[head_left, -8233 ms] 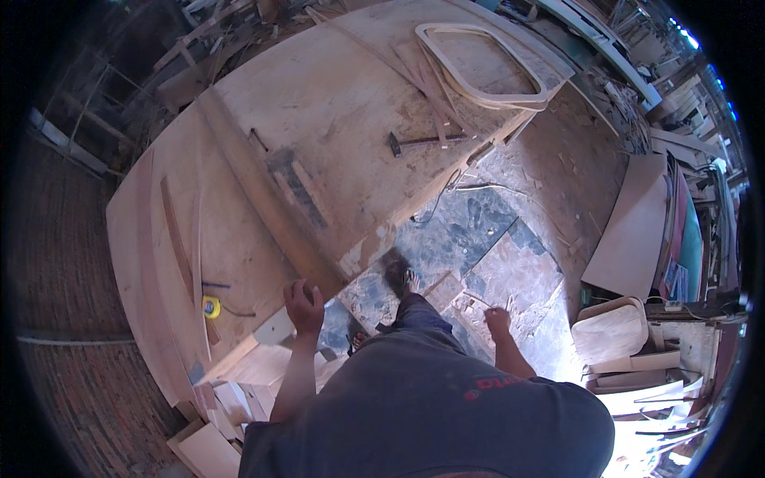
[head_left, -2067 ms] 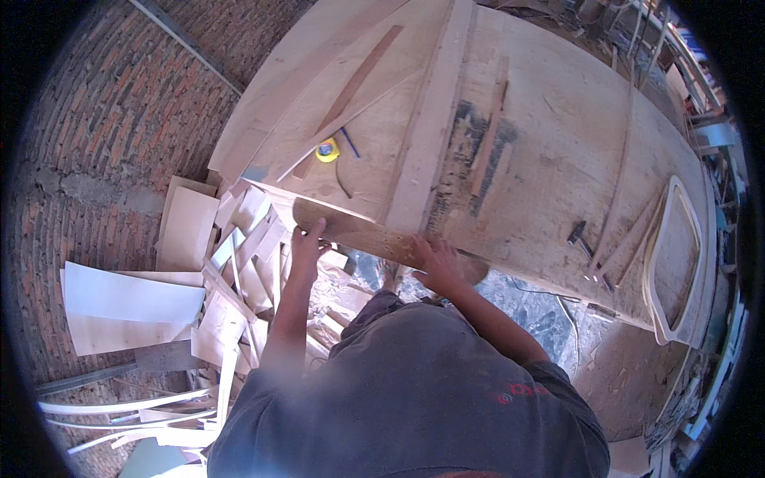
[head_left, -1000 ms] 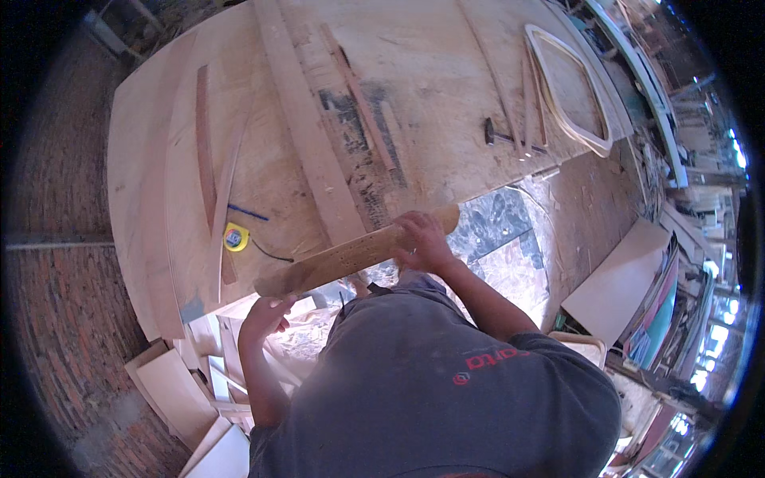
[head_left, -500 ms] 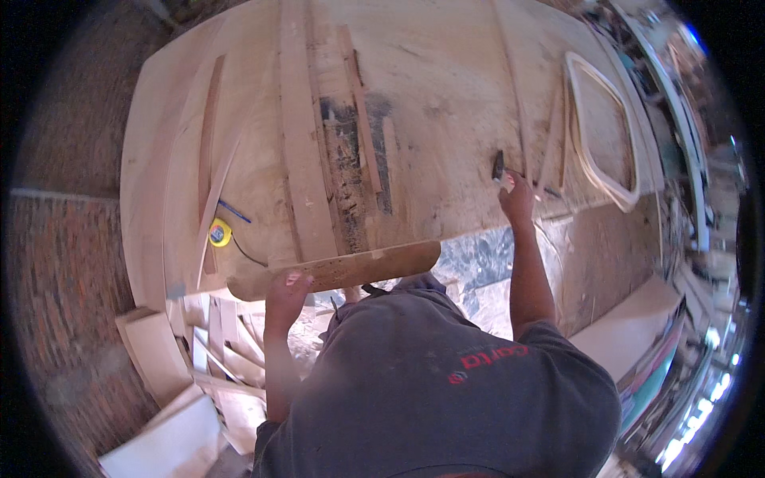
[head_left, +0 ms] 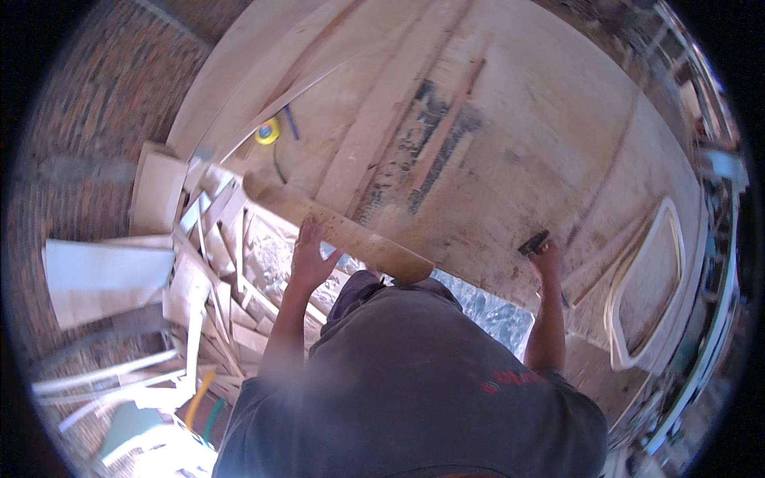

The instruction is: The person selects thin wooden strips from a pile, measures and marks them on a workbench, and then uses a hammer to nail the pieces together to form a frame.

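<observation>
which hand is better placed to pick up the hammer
Right. The right hand is already on the hammer on the workbench, while the left hand holds the wooden board.

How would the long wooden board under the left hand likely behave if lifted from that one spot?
The board looks thick and straight, so probably stiff, not floppy. The left hand holds it near mid-length, so it may balance, though either end could dip. Its flat faces make rolling unlikely; the rough, dusty surface probably grips well.
</observation>
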### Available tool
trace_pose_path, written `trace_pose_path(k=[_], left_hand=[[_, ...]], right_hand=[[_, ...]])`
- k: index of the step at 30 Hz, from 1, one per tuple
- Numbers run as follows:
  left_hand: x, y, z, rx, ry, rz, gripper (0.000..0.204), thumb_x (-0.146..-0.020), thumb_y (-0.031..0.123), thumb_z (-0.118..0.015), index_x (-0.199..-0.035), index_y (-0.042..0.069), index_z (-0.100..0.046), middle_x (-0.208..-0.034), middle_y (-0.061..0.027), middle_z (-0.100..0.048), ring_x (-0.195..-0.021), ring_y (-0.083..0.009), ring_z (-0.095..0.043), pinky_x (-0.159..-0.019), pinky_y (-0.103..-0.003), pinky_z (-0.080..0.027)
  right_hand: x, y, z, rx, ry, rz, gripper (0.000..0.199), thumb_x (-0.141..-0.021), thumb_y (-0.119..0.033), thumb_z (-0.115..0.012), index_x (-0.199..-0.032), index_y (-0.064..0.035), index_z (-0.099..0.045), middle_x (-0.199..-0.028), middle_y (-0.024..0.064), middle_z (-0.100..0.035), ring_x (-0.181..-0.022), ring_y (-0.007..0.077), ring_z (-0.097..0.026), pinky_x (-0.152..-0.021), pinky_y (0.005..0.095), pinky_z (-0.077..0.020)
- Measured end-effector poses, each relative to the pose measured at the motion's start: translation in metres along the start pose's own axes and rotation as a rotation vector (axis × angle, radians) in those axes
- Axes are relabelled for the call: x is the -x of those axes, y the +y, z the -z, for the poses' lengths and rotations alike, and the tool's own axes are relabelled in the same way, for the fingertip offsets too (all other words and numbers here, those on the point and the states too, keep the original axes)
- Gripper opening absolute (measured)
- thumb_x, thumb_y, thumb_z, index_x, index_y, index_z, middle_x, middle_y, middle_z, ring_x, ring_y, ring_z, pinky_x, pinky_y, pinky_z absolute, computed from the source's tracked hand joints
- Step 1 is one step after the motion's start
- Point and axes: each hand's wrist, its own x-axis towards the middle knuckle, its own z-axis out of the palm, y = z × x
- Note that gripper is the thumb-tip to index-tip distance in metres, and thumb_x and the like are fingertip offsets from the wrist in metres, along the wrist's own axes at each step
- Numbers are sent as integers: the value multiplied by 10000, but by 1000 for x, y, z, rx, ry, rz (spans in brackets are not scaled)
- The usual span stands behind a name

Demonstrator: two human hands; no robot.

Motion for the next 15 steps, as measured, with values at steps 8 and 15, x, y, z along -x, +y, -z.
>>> trace_pose_path(k=[8, 15], left_hand=[[9, -4, -10, -60, -10, 70, 766, -758, 379, -728, -1402, 113, -411, -1541, -185, -185, -1418, -362, -205, -1111, -540, -247], [11, -6, 7, -127, -110, 75, 783, -773, 386, -708, -1428, 125, -365, -1537, -178, -195, -1425, -337, -201, -1111, -534, -256]], right_hand=[[-21, 6, 29, -784, 26, 190, 86, -804, -38, -674, -840, -76, -606, -836, -8, -653, -837, 45, -580, -707, 170, -399], [32, -129, 138, -1453, 349, 196, 219, -915, -250, -638, -1063, -112, -556, -706, -38, -527, -668, 82, -509, -701, 207, -403]])
